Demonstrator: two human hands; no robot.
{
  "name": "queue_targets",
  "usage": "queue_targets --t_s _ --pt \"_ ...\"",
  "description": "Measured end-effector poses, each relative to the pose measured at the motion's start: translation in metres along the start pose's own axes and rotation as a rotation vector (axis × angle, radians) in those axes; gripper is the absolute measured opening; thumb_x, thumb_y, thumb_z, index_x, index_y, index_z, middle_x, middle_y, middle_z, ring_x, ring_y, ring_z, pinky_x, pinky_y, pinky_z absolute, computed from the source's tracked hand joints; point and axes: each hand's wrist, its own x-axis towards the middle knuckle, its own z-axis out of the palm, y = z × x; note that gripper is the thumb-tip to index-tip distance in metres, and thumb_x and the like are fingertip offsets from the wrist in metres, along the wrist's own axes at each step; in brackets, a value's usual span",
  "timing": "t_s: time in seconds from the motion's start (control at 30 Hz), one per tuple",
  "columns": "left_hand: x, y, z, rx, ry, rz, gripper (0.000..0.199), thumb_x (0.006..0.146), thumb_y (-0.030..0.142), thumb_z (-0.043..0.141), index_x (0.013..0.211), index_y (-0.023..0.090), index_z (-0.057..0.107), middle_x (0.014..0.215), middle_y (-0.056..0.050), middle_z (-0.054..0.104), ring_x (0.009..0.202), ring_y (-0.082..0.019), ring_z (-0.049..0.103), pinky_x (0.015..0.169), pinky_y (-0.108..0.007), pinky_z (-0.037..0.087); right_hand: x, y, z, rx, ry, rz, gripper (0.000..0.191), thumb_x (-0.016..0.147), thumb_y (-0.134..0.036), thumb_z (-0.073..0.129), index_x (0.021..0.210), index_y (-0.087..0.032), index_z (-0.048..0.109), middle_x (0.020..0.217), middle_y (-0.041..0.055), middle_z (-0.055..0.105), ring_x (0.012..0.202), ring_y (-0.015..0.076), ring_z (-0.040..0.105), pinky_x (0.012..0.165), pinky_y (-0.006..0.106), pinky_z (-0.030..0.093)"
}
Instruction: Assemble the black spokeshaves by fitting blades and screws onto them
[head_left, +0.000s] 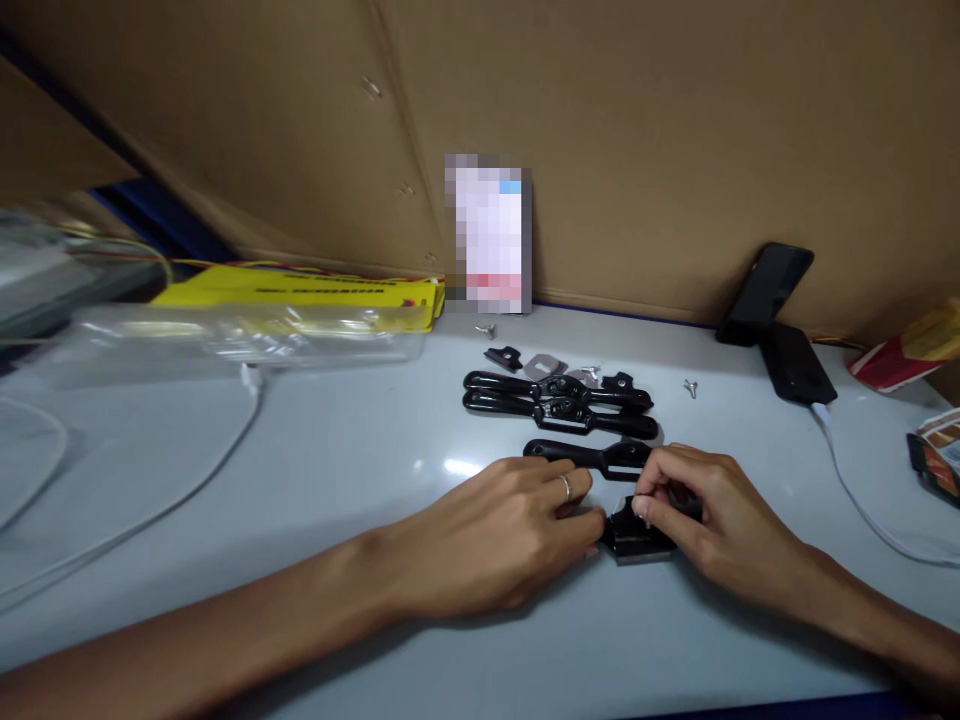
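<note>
A black metal spokeshave [637,543] lies in front of me on the table. My left hand [517,520], with a ring on one finger, is closed around its left end, hiding the handle. Above its middle, my right hand [697,510] pinches a small silvery screw, mostly covered by the fingertips. Just behind is another spokeshave body [570,455], partly covered by my right hand. Two more black bodies [559,410] lie side by side farther back. Around them are a black cap [504,357], a flat grey blade [544,366] and a wing screw [690,388].
Clear plastic packaging [322,335] and yellow printed cards [300,288] lie at the back left. A blurred upright card [491,240] leans on the cardboard wall [637,150]. At right stand a black folding device [799,365] with a white cable [847,490] and a red container [892,362].
</note>
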Motion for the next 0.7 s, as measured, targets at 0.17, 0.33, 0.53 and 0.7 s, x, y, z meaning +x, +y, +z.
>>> queue_targets --t_s 0.17,0.33,0.53,0.7 --pt "0.000 0.000 0.000 0.010 -0.007 -0.002 0.014 0.098 0.015 0.051 0.090 0.017 0.062 0.080 -0.003 0.060 0.070 -0.016 0.055 0.061 -0.029 0.045 -0.005 0.005 0.010 -0.327 0.106 -0.198 0.025 0.100 -0.019 0.045 0.076 -0.021 0.052 0.074 0.0043 0.059 0.069 0.0179 0.049 0.064 0.033 0.036" --pt "0.000 0.000 0.000 0.013 -0.003 0.015 0.013 0.097 0.014 0.052 0.087 0.017 0.060 0.081 -0.003 0.059 0.071 -0.016 0.054 0.062 -0.029 0.045 -0.007 0.005 0.013 -0.474 0.184 -0.294 0.026 0.096 -0.014 0.047 0.072 -0.019 0.055 0.071 0.0052 0.058 0.067 0.0185 0.049 0.064 0.035 0.035" --pt "0.000 0.000 0.001 0.018 -0.004 0.020 0.010 0.095 0.012 0.051 0.092 0.017 0.060 0.081 -0.003 0.058 0.070 -0.015 0.053 0.060 -0.028 0.044 -0.001 0.005 -0.006 -0.038 0.082 -0.169 0.013 0.096 -0.023 0.058 0.094 -0.020 0.071 0.079 0.0027 0.068 0.069 0.0153 0.059 0.064 0.030 0.045" --pt "-0.001 0.000 0.001 0.021 -0.002 0.018 0.010 0.093 0.011 0.051 0.092 0.018 0.059 0.081 -0.002 0.058 0.069 -0.015 0.052 0.059 -0.028 0.044 0.001 0.007 -0.007 0.089 -0.018 -0.093 0.019 0.094 -0.019 0.059 0.091 -0.023 0.078 0.081 0.0020 0.072 0.070 0.0144 0.063 0.066 0.029 0.048"
